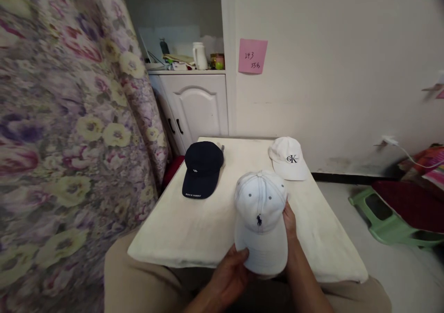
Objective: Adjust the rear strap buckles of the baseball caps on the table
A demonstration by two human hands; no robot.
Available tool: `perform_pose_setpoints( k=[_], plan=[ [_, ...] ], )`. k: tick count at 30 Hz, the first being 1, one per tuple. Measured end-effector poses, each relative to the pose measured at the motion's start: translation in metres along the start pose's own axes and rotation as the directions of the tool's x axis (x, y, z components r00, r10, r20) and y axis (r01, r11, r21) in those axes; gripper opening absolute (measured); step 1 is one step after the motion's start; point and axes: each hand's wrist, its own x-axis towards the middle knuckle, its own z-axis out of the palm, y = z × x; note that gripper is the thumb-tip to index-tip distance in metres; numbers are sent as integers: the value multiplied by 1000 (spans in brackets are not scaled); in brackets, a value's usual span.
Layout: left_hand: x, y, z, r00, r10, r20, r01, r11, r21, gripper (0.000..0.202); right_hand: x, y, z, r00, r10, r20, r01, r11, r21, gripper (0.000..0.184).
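A light blue baseball cap point(262, 204) with a small dark horse-rider logo is held up over the near part of the table, its brim toward me. My left hand point(231, 269) grips the brim's left edge, thumb on top and fingers beneath. Round the cap's right side my right hand point(290, 220) is closed, with most of its fingers hidden behind the crown. On the table, left of the held cap, lies a navy baseball cap point(204, 167) with small white lettering on its brim. A white baseball cap point(287, 158) with black letters rests at the far right corner.
The caps share a table with a cream cover point(173, 239). A floral curtain point(69, 141) hangs at left. Behind stands a white cabinet point(199, 102) with a white jug point(200, 56) on it. A pink note point(253, 56) is on the wall; a green stool point(378, 218) stands right.
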Motion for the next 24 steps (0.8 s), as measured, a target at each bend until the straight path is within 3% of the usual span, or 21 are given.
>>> perform_pose_setpoints(
  k=[2,5,9,12,16,18,20,24],
  plan=[
    [1,13,5,999,22,32,-24,998,63,31,1,-1,3,996,-82,-35,82,996,16,39],
    [6,49,15,995,62,79,-76,981,181,33,1,-4,11,981,-189,-47,191,981,45,33],
    [25,119,40,977,163,138,-195,944,265,47,0,-4,18,992,-39,117,31,997,68,49],
    [46,182,66,949,291,122,-314,906,285,53,2,-2,15,988,28,154,-42,995,92,39],
    [67,262,81,847,530,49,-523,810,265,46,4,-1,8,993,31,116,-44,993,113,23],
    [70,287,72,820,572,5,-554,792,256,42,5,0,6,994,35,101,-47,992,121,20],
    [68,299,53,814,578,-60,-545,795,265,38,5,1,6,995,39,91,-50,990,129,18],
    [58,292,1,803,565,-191,-508,816,275,34,6,3,6,995,44,94,-56,990,132,18]
  ],
)
